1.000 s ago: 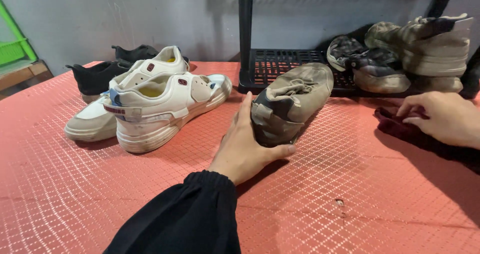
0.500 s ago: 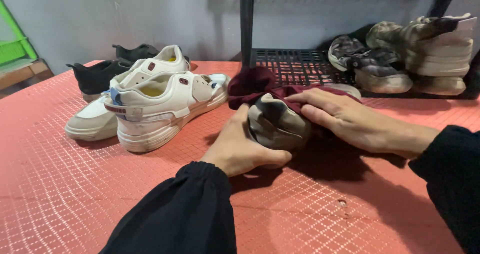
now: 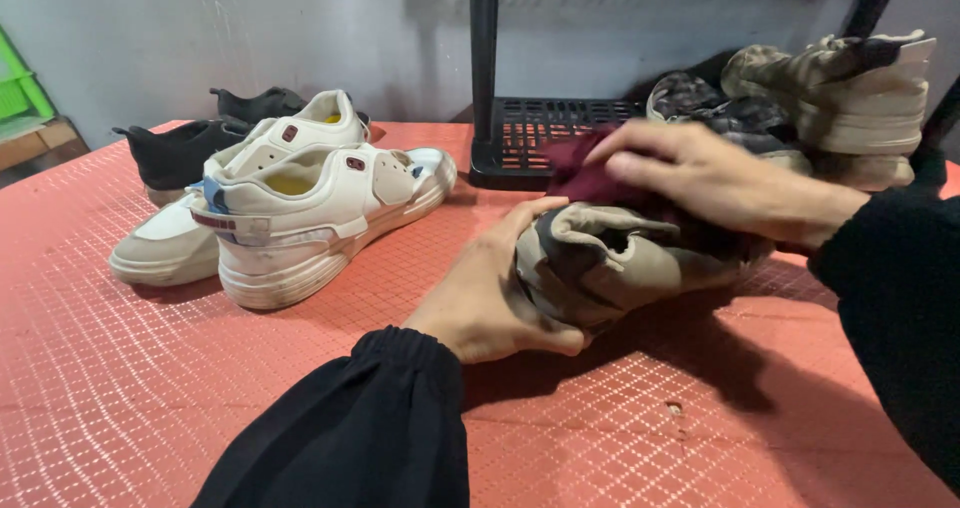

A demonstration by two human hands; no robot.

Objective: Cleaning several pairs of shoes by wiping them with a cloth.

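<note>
My left hand [image 3: 490,293] gripped one grubby tan suede shoe's [image 3: 620,263] heel, fingers clamped; my right hand [image 3: 700,173] pressed one crumpled maroon cloth [image 3: 590,173] onto it, fingers closed.

We see a salmon-red bench [image 3: 150,388] with a fine grid pattern. Directly on it lie two white sneakers [image 3: 300,218] side by side at the left, with two black shoes [image 3: 180,153] just behind them. A black slatted shelf [image 3: 540,133] stands at the back, carrying worn, dirty shoes [image 3: 840,88]. A dusty tan shoe [image 3: 620,263] rests on the bench near the middle.
</note>
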